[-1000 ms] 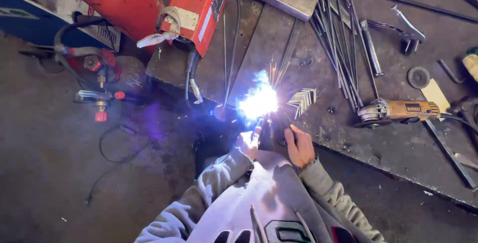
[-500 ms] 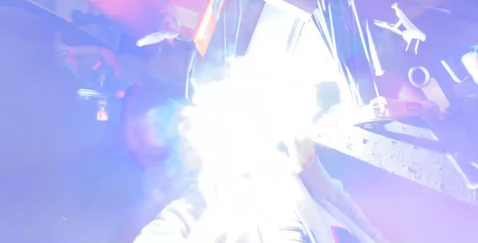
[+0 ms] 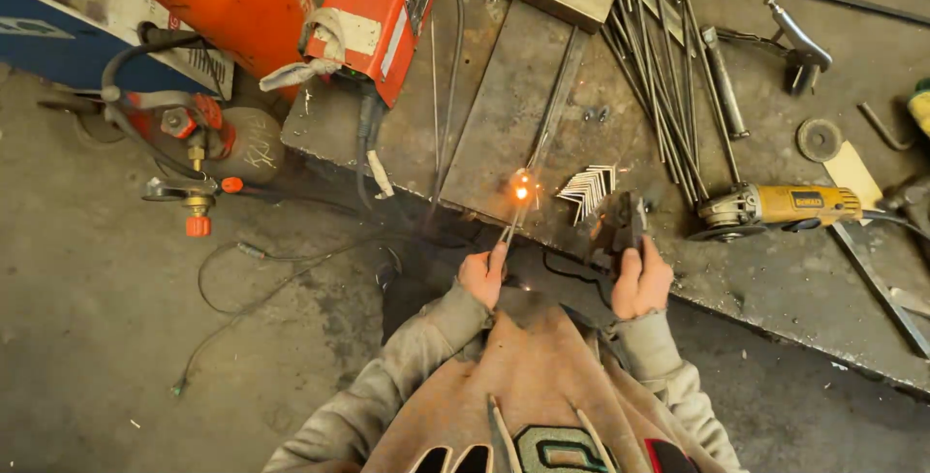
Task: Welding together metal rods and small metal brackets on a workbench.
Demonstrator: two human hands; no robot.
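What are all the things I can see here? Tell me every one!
Metal bench: one, grey, right half of the view.
Thin rod with glowing weld spot: one, orange glow, bench's near edge.
Electrode holder: one, dark, near edge.
Bent metal pieces: a small stack, silvery, beside the glow.
Angle grinder: one, yellow and black, lying on the bench at right.
Steel rods: a bundle, dark, upper middle.
Flat plate: one, grey, centre.
Welding machine: one, orange, top centre.
Gas regulator: one, brass with red knobs, left on the floor.
Cables: several, black, on the floor.
Left hand: holds the thin rod.
Right hand: grips the electrode holder.
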